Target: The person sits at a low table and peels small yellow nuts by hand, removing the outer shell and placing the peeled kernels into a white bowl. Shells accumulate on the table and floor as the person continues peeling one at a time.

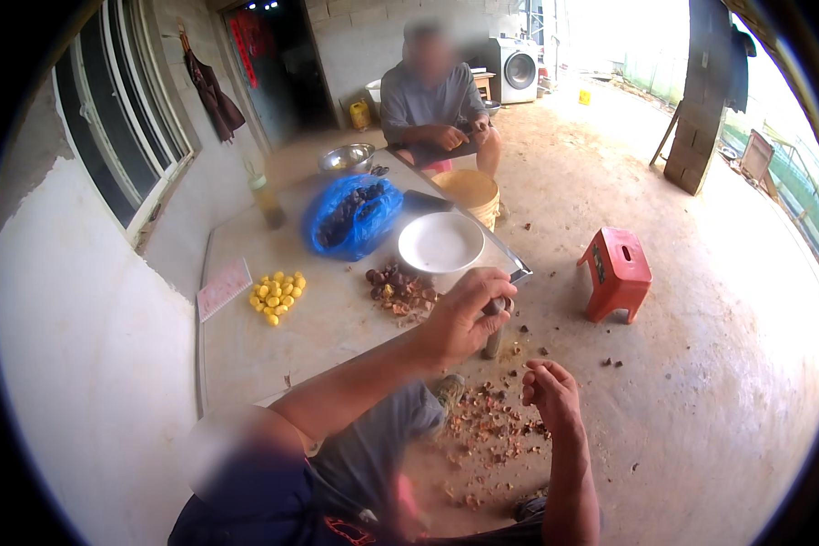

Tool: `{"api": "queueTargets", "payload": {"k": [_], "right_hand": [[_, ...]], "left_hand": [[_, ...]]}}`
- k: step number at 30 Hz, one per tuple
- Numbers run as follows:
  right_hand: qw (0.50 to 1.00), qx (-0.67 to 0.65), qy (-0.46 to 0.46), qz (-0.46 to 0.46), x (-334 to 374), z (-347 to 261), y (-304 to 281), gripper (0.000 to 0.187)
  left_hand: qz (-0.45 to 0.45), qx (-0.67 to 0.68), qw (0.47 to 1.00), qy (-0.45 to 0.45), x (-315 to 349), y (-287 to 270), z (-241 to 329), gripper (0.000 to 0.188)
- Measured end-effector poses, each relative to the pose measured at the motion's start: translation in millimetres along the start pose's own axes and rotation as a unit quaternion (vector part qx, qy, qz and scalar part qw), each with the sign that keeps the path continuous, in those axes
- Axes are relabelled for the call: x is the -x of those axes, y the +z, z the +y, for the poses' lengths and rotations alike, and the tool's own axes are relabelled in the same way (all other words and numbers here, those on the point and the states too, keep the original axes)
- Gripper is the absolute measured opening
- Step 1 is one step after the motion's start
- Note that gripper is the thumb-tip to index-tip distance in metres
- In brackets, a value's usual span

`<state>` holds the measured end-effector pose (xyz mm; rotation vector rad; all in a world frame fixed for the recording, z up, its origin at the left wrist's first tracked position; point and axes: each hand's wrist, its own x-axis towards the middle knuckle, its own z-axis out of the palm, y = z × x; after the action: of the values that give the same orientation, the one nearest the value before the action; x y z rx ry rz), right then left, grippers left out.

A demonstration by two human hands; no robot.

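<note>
Far to my left, a window [109, 100] is set in the pale wall, and a dark folded umbrella [214, 96] hangs beyond it. A pink-patterned sheet [225, 289] lies at the left edge of my counter [264, 364], and a bottle [267, 202] stands farther back. Next comes a little heap of yellow peeled nuts [278, 296], then, at the far end, a metal bowl [347, 158]. The blue bag [373, 235] sits open with dark nuts inside; nearer me is a pile of brown nuts and shells [396, 291], just beside the white dish [441, 243].

My left hand [469, 314] is over the counter's right edge, thumb and fingers closed on a dark brown piece [498, 307]; I cannot tell exactly what it is. Past it, a co-worker [432, 105] sits behind a yellow bucket [487, 211]. Shell scraps [496, 428] litter the floor below. My right hand [551, 393] is apart from the left, fingers curled in; I cannot tell whether they pinch anything. Farther right stands a red stool [623, 264].
</note>
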<state>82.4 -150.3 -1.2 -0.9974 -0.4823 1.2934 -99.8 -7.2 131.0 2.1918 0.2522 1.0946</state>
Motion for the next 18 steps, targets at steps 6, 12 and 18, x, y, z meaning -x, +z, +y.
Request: {"api": "queueTargets", "payload": {"k": [6, 12, 18], "right_hand": [[0.992, -0.062, -0.077, -0.074, 8.2, 1.4, 9.4, 0.025], [0.992, -0.038, -0.080, -0.085, 14.0, 4.7, 15.0, 0.034], [0.992, 0.014, -0.062, -0.113, 19.4, 0.6, 17.2, 0.029]], "left_hand": [[-0.057, -0.147, 0.987, 0.023, 40.7, 60.8, -21.4, 0.037], [-0.138, -0.179, 0.974, 0.020, 45.0, 73.7, -7.8, 0.026], [-0.140, -0.210, 0.967, 0.032, 54.0, 79.2, -3.8, 0.029]]}}
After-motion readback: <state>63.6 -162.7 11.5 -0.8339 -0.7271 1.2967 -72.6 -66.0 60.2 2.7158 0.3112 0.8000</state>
